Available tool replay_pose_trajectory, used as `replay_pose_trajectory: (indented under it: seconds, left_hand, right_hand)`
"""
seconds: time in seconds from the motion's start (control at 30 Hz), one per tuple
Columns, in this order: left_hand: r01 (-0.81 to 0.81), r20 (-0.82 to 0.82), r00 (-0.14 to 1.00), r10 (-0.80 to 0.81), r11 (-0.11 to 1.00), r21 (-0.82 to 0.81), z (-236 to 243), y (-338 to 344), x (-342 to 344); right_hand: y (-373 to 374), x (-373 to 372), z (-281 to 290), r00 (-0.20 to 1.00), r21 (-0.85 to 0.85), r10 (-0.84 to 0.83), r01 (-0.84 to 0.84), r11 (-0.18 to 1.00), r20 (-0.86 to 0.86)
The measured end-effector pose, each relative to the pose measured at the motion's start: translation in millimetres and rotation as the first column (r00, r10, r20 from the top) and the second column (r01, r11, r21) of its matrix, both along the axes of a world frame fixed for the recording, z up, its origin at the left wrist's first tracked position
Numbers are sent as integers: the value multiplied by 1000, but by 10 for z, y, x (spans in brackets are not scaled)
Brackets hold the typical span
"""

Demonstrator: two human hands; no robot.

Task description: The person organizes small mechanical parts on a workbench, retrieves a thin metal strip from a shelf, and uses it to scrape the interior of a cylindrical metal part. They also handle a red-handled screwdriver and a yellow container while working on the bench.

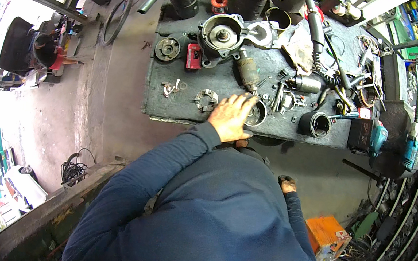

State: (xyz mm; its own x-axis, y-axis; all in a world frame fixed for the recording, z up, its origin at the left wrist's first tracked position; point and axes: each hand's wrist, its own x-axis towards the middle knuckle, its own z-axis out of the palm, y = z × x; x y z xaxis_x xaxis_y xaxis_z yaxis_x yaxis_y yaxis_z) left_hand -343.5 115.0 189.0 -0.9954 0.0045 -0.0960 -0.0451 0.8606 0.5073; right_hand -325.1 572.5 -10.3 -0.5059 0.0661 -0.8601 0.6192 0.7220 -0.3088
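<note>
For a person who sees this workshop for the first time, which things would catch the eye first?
Probably the left hand comes first, spread over a round metal part at the near edge of the bench. Farther back sits a big open metal housing, with a small red box at its lower left. Off the bench, a bright orange box stands out at lower right.

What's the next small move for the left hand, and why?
Probably curl the left hand's fingers around the round metal cup: they look spread partly over it, and it sits near the front edge of the bench.
</note>
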Motion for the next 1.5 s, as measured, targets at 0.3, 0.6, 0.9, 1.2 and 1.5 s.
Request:
replay_pose_trajectory:
  seconds: [0.3,0.6,0.9,1.2,1.5]
  left_hand:
    - [-260,-186,938,293,948,185,147,-374,402]
    - [-761,-333,613,717,648,-6,26,-2246,222]
    - [-691,-261,693,672,723,25,4,-1961,201]
    - [-204,-106,970,217,971,123,-25,-252,582]
    - [-28,-46,998,32,995,100,59,520,-936]
  right_hand:
    - [-246,-472,149,965,-64,-264,264,962,6]
    - [-217,-431,-6,999,-18,14,-14,1000,39]
    - [-299,-444,339,993,1,-113,113,994,-20]
    - [-273,-191,318,996,0,-87,87,996,24]
    - [14,-403,219,861,224,435,-384,896,-263]
